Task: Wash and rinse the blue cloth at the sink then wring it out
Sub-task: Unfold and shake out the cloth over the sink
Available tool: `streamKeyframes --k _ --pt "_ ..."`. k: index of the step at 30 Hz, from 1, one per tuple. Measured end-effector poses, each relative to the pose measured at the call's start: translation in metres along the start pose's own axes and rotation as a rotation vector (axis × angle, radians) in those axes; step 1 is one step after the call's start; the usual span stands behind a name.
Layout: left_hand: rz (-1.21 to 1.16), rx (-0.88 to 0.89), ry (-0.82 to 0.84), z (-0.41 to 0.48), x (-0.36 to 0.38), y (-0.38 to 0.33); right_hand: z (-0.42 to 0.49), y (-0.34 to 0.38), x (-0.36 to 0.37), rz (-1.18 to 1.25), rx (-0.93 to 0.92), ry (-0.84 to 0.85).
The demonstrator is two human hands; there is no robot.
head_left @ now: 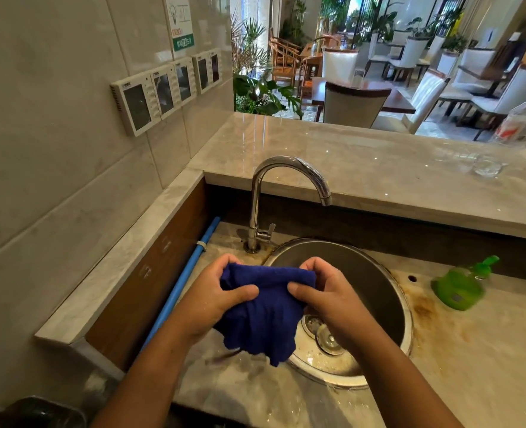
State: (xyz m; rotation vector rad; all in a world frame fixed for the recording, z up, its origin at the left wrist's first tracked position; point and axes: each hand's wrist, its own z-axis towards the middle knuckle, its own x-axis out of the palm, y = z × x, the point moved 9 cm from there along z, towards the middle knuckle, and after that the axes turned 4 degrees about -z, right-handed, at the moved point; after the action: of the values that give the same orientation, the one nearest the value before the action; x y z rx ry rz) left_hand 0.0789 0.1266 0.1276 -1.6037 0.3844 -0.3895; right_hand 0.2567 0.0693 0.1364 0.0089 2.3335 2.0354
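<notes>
A dark blue cloth (263,316) hangs bunched between both hands, over the left rim of the round steel sink (405,307). My left hand (215,296) pinches its upper left part, thumb on the front. Gripping the upper right part is my right hand (326,291). The cloth's lower edge dangles over the counter and the basin. The chrome tap (286,193) arches above the sink, and no water is visible from its spout. The drain strainer (326,338) shows in the basin under my right wrist.
A green soap dispenser (459,287) stands on the stained counter right of the sink. A blue pipe (184,282) runs along the left wall. On the raised marble ledge (348,168) behind sit a glass (487,166) and a clear bottle (524,122).
</notes>
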Motion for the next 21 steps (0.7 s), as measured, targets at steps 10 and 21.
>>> streamKeyframes --k 10,21 --pt "0.336 -0.074 -0.059 -0.008 -0.029 0.043 -0.007 -0.069 0.037 -0.081 0.153 0.031" --pt "0.473 -0.425 -0.026 -0.009 -0.056 0.134 -0.011 -0.176 0.073 0.342 0.584 0.029"
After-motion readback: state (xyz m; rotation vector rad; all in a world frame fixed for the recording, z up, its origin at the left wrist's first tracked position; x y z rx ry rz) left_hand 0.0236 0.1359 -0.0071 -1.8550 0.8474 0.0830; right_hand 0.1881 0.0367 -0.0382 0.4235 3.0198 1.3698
